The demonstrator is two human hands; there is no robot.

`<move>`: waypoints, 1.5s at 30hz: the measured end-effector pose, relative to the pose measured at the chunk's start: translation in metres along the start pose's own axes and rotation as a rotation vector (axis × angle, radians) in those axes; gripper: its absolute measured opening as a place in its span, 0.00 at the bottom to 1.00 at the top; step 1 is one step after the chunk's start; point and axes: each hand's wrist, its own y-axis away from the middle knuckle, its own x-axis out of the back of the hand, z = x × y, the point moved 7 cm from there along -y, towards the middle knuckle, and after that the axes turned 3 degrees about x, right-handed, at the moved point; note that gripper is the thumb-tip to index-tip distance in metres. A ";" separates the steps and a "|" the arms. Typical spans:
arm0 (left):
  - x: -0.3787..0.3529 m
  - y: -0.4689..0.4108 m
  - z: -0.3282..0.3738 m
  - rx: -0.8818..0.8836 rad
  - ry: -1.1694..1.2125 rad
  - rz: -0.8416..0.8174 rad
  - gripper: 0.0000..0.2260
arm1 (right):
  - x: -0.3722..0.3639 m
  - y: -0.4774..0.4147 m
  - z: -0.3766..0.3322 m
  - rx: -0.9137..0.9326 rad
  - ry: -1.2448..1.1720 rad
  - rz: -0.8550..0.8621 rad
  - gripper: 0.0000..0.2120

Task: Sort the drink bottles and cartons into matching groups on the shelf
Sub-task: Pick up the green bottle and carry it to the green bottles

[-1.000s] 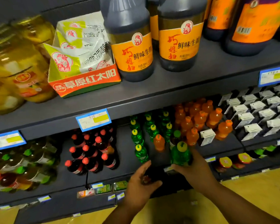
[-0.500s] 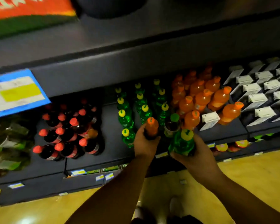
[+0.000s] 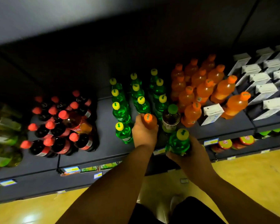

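My left hand [image 3: 143, 134] is shut around an orange bottle [image 3: 149, 121] with an orange cap, standing among the green bottles [image 3: 120, 113] on the dark shelf [image 3: 107, 136]. My right hand [image 3: 184, 152] grips a green bottle with a yellow cap [image 3: 179, 142] in front of the shelf edge. A dark tea bottle with a green cap [image 3: 171, 118] stands just right of my left hand. The orange bottle group [image 3: 204, 89] is further right, with one white carton [image 3: 212, 113] standing among them. White cartons [image 3: 265, 88] fill the far right.
Red-capped cola bottles [image 3: 61, 126] cluster at the left, with one orange-tinted bottle [image 3: 86, 127] among them. Greenish bottles [image 3: 5, 135] lie at the far left. A lower shelf holds jars [image 3: 225, 143] below the right side. The floor [image 3: 249, 175] is yellow.
The view tilted down and moved closer to the drinks shelf. My left hand rose from the lower ledge and closed on the orange bottle. My right hand kept hold of the green bottle.
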 end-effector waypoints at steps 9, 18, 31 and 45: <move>0.099 0.077 0.044 -0.099 0.037 -0.022 0.22 | 0.018 0.023 -0.088 0.082 0.049 0.002 0.31; 0.163 0.090 0.022 -0.139 0.039 0.012 0.24 | -0.001 0.023 -0.115 0.126 0.021 0.020 0.28; 0.176 0.070 0.000 -0.104 0.061 -0.078 0.25 | -0.049 -0.005 -0.091 0.105 0.085 0.087 0.29; 0.160 0.043 -0.036 -0.111 -0.002 -0.091 0.27 | -0.109 -0.074 -0.021 0.048 0.138 0.125 0.32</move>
